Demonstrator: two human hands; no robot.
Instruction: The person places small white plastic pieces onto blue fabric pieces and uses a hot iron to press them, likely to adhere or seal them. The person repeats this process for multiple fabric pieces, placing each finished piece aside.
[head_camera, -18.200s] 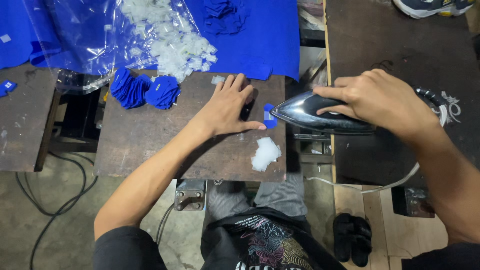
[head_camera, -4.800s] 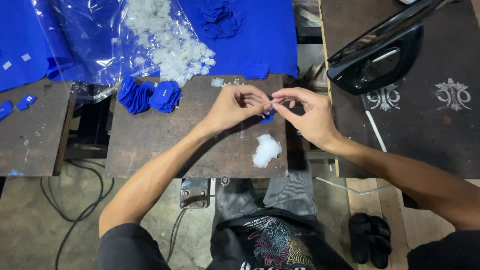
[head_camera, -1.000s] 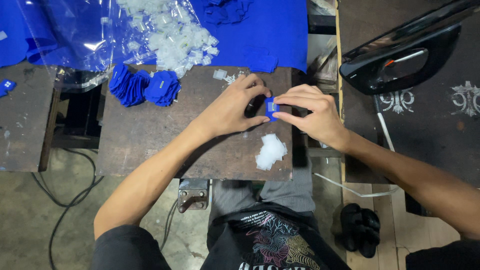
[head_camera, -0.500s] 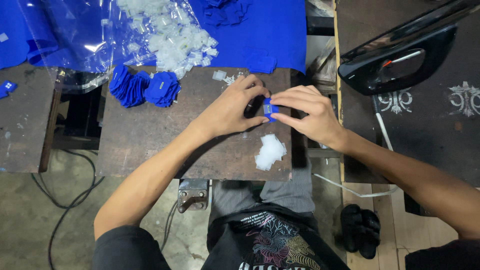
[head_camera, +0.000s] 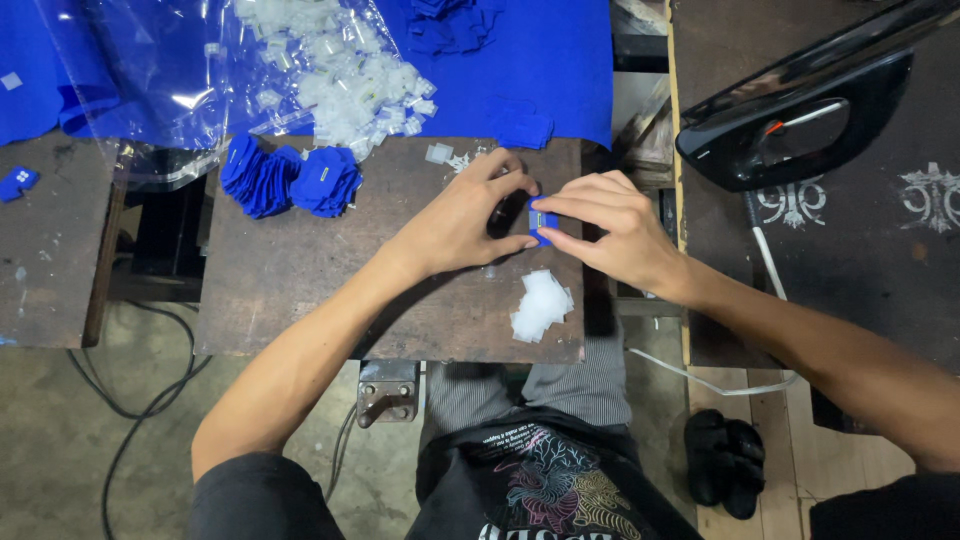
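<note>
Worn brown table (head_camera: 300, 290) — small parts spread over it

Just below the grip lies a white heap of clear tabs (head_camera: 541, 305); well to its left, a stack of blue patches (head_camera: 290, 180); beyond it, blue cloth (head_camera: 560, 60) — and a clear bag of white pieces (head_camera: 340, 70).

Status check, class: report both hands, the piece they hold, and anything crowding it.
Left hand and right hand both pinch the small blue fabric piece over the brown board. White scrap pile just below, apart. Black iron parked right, clear.

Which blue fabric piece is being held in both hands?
The small blue piece pinched between left hand and right hand; the others lie stacked at the board's far left.
</note>
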